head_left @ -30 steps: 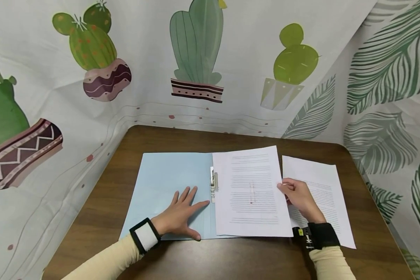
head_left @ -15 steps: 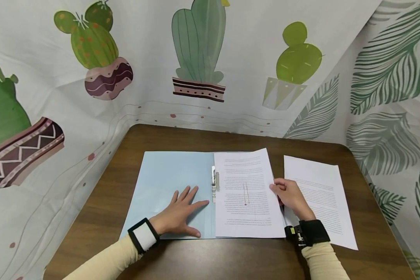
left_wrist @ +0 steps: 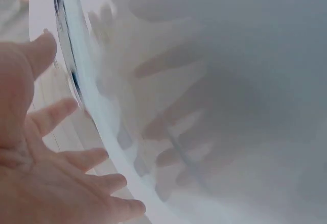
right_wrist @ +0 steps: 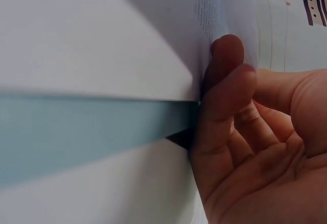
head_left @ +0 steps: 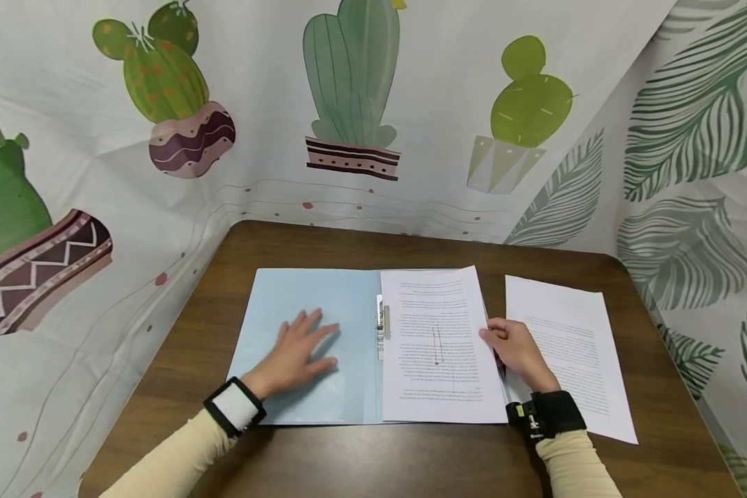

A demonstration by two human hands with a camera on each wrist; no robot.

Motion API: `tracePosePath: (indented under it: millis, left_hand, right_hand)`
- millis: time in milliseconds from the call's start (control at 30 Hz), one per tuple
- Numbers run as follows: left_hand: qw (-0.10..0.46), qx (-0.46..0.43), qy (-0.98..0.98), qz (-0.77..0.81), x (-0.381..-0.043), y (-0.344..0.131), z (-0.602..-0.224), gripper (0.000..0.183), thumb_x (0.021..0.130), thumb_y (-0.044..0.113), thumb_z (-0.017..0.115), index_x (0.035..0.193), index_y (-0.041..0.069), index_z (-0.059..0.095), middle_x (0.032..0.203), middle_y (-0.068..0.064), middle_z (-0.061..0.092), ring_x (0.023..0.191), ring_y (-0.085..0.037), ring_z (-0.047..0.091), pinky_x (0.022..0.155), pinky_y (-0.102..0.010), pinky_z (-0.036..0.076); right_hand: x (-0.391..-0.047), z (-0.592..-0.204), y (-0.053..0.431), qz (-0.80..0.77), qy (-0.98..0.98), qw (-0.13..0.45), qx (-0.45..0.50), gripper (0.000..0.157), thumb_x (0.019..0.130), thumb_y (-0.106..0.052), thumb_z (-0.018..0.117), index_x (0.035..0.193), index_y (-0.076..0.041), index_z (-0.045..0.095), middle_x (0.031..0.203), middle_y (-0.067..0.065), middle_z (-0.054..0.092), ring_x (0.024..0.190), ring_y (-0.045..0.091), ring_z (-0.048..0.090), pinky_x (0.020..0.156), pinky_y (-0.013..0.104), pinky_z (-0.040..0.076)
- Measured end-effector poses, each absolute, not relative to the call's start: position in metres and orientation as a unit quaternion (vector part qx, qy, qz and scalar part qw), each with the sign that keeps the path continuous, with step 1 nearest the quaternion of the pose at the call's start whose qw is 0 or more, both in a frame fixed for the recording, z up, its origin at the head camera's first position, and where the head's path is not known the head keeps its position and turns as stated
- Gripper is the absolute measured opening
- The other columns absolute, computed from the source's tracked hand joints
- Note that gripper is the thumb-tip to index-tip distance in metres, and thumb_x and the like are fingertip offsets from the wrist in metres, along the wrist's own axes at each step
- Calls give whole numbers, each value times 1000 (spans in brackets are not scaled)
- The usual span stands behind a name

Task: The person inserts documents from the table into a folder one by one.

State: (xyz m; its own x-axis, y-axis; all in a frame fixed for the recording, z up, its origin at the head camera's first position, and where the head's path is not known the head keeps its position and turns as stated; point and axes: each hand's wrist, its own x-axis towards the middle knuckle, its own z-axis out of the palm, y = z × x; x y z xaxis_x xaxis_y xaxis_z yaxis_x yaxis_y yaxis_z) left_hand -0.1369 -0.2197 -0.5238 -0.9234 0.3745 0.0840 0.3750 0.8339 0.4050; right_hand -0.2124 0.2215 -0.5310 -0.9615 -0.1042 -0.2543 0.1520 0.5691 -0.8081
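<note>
A light-blue folder (head_left: 351, 398) lies spread flat, with a metal clip (head_left: 382, 324) along its middle fold. Printed sheets (head_left: 432, 387) cover its right half, their right edge slightly raised. My right hand (head_left: 519, 349) pinches that edge between thumb and fingers; in the right wrist view the fingertips hold the paper (right_wrist: 76, 35) above the folder's blue cover (right_wrist: 76, 132). My left hand (head_left: 291, 354), fingers spread, is over the left cover and holds nothing. The left wrist view shows the hand (left_wrist: 56, 163) beside the glossy cover (left_wrist: 245, 106), which mirrors its fingers.
Another printed sheet (head_left: 566, 332) lies on the brown table (head_left: 361, 463) to the right, partly behind the right hand. A white cloth with cactus and leaf prints (head_left: 436, 104) hangs behind the table and along its sides.
The right hand has brought the sheets' edge left and downward, then stays still. My left hand has come off its place near the clip and shifted left and away from the front edge.
</note>
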Motion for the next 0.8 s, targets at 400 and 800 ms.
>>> tracePosePath:
  millis: [400,800]
  left_hand:
    - [24,-16,-976,-218,-149,-334,-522,52,109,22,51,154,0,39,156,-40,29,143,-63,23,103,-84,17]
    - [-9,-30,-980,-197,-146,-377,-543,59,102,16,63,156,9,41,163,-30,25,148,-58,16,105,-84,10]
  right_hand:
    - [-214,-530,221,-450,883,133,3,31,105,-20,60,130,-3,65,84,5,68,67,20,60,55,31,47]
    - [-216,-529,221,-448,884,135,10,31,105,-22,61,130,-4,65,84,6,67,68,21,60,56,31,45]
